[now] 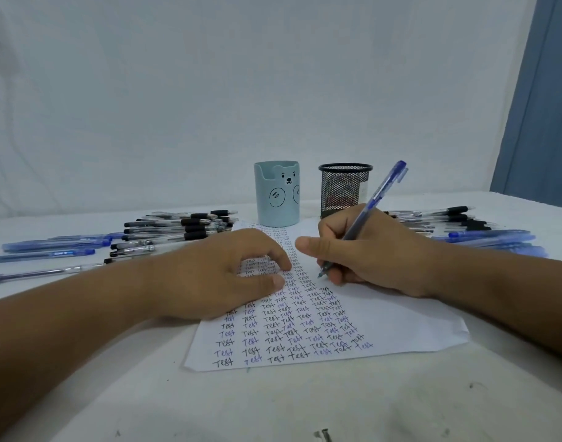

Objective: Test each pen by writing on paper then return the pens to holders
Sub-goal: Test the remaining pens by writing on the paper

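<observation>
A white sheet of paper [401, 323] lies in front of me, covered with rows of the word "Test" in black and blue ink. My right hand [369, 250] grips a blue pen [377, 196] in a writing hold, its tip touching the paper. My left hand [216, 269] rests on the paper's left part, fingertips pressing it down. Behind the sheet stand a pale blue bear-face holder [277, 199] and a black mesh holder [343, 189].
Piles of black and blue pens lie on the white table: one pile at the left [165, 231], another at the right [464, 224]. A white cloth backdrop hangs behind, with a blue panel [541, 106] at the far right.
</observation>
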Action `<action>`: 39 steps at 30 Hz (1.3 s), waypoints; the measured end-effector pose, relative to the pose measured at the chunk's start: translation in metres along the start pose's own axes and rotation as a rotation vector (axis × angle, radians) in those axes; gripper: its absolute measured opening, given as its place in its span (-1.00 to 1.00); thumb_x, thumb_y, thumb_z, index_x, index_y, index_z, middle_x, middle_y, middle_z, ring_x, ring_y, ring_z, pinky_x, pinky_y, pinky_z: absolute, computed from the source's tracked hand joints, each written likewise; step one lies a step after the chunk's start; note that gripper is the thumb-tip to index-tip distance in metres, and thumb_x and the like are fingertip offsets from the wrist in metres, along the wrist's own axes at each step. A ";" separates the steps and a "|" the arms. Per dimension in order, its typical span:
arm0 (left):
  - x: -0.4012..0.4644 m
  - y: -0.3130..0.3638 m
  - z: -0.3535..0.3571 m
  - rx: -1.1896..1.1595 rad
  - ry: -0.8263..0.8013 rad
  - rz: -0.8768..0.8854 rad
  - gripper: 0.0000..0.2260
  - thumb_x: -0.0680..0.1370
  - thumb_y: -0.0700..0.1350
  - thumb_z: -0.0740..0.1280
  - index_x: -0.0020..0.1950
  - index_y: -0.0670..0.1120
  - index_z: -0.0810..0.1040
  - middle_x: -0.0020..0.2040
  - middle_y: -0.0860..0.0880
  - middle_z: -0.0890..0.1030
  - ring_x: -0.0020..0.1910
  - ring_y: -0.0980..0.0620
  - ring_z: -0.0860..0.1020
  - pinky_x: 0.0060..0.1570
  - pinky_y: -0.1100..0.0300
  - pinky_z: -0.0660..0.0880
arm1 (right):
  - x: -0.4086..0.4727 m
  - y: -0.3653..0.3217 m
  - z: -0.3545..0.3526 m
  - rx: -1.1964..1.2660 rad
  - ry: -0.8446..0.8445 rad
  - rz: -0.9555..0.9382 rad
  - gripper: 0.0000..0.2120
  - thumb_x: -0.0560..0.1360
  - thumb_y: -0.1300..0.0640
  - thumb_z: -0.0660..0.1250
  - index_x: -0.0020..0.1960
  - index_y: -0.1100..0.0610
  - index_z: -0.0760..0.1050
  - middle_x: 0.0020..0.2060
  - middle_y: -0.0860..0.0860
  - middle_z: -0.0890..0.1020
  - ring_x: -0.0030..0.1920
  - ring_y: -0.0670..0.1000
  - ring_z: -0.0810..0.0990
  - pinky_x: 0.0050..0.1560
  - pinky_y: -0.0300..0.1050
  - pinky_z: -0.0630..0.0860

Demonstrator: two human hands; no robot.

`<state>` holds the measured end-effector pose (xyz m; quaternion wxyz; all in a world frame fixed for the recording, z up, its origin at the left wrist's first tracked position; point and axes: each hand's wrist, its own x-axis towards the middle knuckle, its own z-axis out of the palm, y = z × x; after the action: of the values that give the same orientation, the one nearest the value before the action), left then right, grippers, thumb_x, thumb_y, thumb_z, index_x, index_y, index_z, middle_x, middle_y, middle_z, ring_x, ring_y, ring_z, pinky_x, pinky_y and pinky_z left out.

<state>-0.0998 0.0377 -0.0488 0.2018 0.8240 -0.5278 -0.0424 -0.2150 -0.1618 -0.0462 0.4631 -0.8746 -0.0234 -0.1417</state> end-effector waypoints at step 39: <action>0.001 -0.003 0.002 -0.004 -0.009 0.005 -0.76 0.55 0.24 0.29 0.21 0.31 0.50 0.19 0.36 0.48 0.24 0.35 0.43 0.36 0.16 0.36 | 0.001 0.006 -0.003 -0.299 0.011 -0.116 -0.61 0.56 0.18 0.37 -0.39 0.21 0.35 -0.48 0.04 0.53 -0.42 -0.12 0.53 -0.30 -0.33 0.46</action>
<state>-0.0970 0.0378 -0.0514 0.2014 0.8219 -0.5308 -0.0466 -0.2139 -0.1672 -0.0490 0.3188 -0.9302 -0.0502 -0.1750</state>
